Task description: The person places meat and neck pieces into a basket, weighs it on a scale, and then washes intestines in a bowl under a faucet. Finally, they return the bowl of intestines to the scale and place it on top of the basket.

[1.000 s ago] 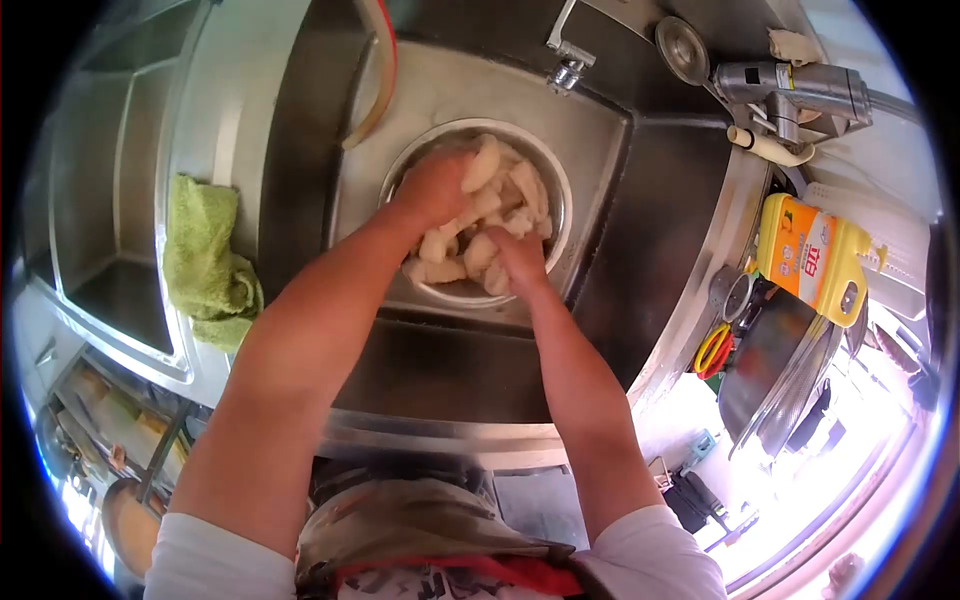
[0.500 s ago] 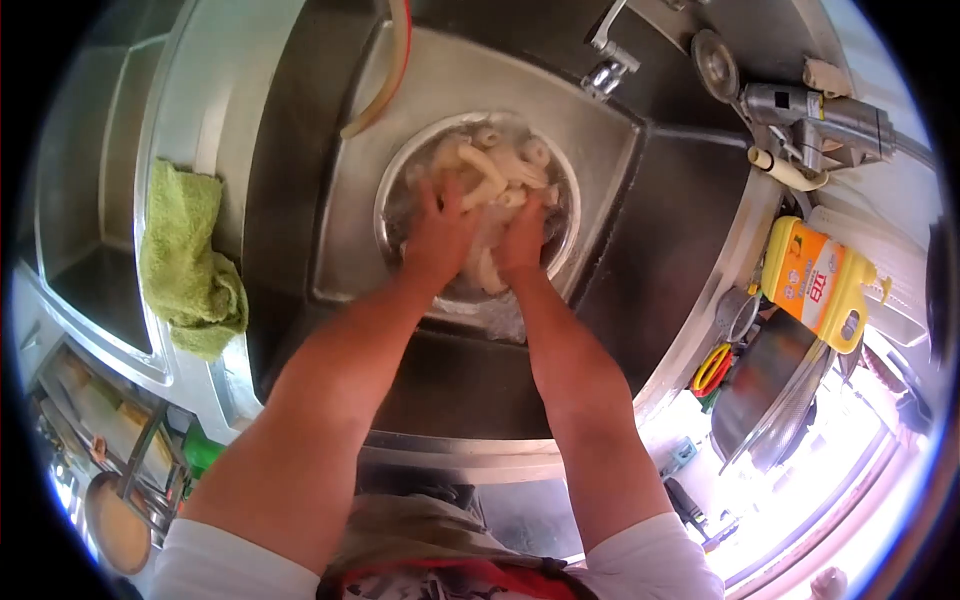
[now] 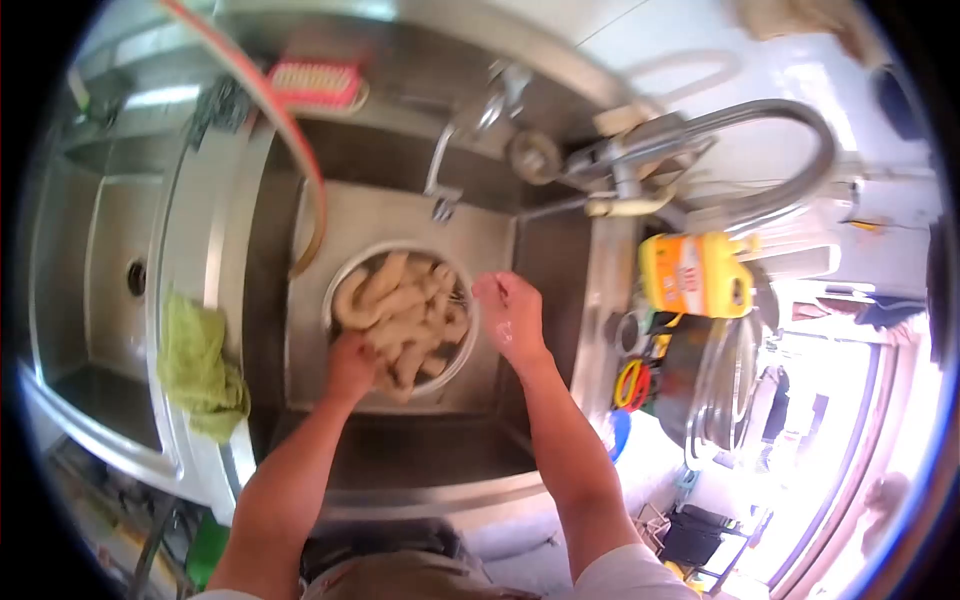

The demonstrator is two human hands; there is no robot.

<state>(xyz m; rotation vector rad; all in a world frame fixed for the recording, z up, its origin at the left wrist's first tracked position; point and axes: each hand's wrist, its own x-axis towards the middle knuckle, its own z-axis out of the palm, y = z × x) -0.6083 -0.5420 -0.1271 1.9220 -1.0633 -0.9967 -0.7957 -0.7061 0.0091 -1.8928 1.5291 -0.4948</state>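
Hands apart: left hand [image 3: 352, 366] grips the bowl [image 3: 340, 285] in the steel sink [image 3: 300, 380], right hand [image 3: 508, 312] open beside it.

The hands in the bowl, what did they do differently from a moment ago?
The right hand has lifted out of the metal bowl and hangs open beside its rim, holding nothing. The left hand has slid back to the near rim. The pale food pieces remain in the bowl, the green cloth on the sink divider.
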